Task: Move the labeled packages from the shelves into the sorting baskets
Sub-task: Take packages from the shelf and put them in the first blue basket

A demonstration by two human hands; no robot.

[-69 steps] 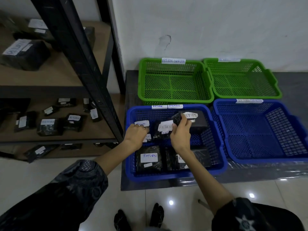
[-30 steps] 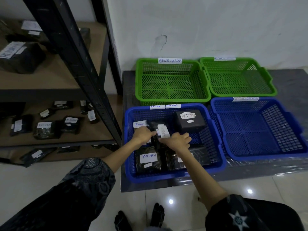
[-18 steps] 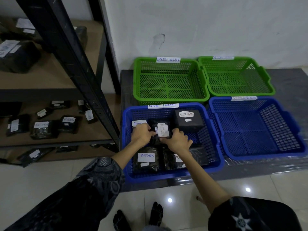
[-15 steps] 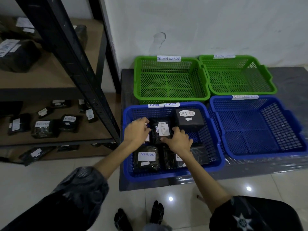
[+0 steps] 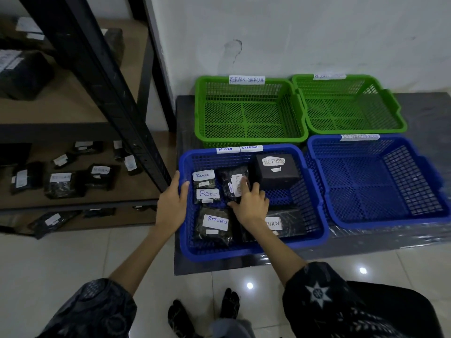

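Head view. The near-left blue plastic mesh basket [image 5: 314, 230], tagged "RETURN" and "OVERDUE" on its far rim, holds six black wrapped packages with white handwritten labels. The left hand [image 5: 170, 206] rests against the basket's left rim, fingers loosely open and gripping nothing, thumb hooked over the rim, apparently to steady the basket. The right hand [image 5: 251, 203] lies inside, fingers extended and pressing down on the upright-labelled black pouch [image 5: 233, 184] in the back row, probably settling it flat between its neighbours rather than grasping it. To its right stands a black box-shaped package [image 5: 275, 170] marked "RETURN"; to its left lie two small labelled pouches [image 5: 206, 187], one just behind the other. In the front row sit a flat black pouch labelled "RETURN" [image 5: 214, 225] and a second one [image 5: 285, 224], partly covered by the right wrist.

The far-left green mesh basket [image 5: 249, 137], tagged "RETURN OVERDUE", the far-right green basket [image 5: 395, 118] and the near-right blue basket [image 5: 436, 208] hold nothing; the tags on the latter two are too blurred to read.

More labelled black packages [image 5: 63, 185] remain on the brown shelf boards of the black metal rack [image 5: 117, 93], so the sorting appears unfinished. Several shelf labels are illegible, and the upper shelf packages are cut off at the left edge.
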